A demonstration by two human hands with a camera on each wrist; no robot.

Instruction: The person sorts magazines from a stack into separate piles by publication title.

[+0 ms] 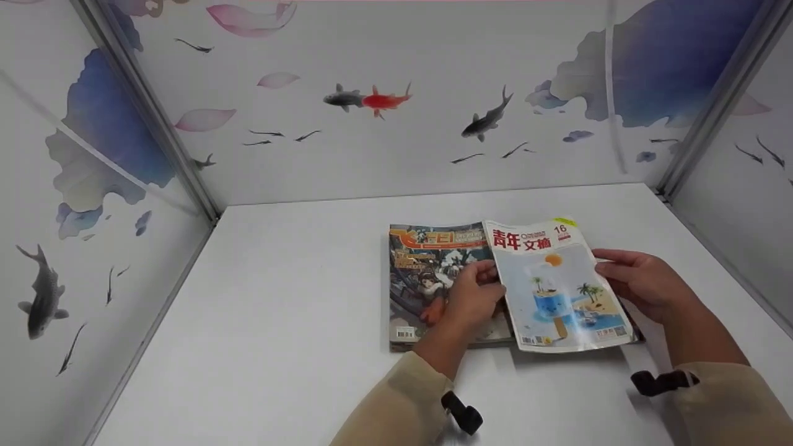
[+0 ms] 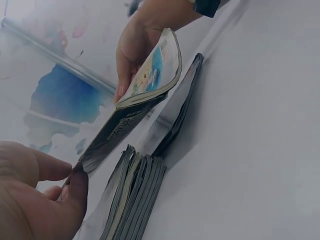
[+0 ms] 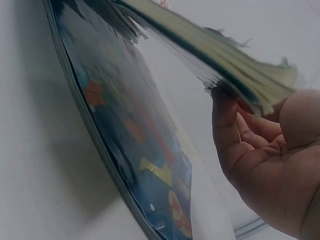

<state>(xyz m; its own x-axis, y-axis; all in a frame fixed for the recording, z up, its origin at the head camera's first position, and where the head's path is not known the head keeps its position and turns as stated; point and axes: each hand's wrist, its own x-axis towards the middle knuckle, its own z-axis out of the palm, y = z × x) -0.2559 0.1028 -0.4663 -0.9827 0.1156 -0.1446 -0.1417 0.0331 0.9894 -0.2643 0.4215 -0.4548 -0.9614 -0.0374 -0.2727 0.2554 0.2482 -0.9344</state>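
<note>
A magazine (image 1: 526,272) with a white and pale-blue beach cover is held up at a slant above the table. My left hand (image 1: 474,300) pinches its left edge between thumb and fingers, as the left wrist view also shows. On the other side, my right hand (image 1: 647,285) grips the right edge, thumb and fingers on opposite faces in the right wrist view. Beneath it lies another magazine (image 3: 135,125) with a dark-blue, colourful cover, mostly hidden in the head view. Left of that is a stack of several magazines (image 2: 135,200), topped by a dark illustrated cover (image 1: 406,303).
The white table (image 1: 272,322) reaches to printed panels (image 1: 421,148) at the back and both sides, painted with fish and petals. Metal posts (image 1: 148,111) stand at the corners. Black straps (image 1: 461,412) are on both sleeves.
</note>
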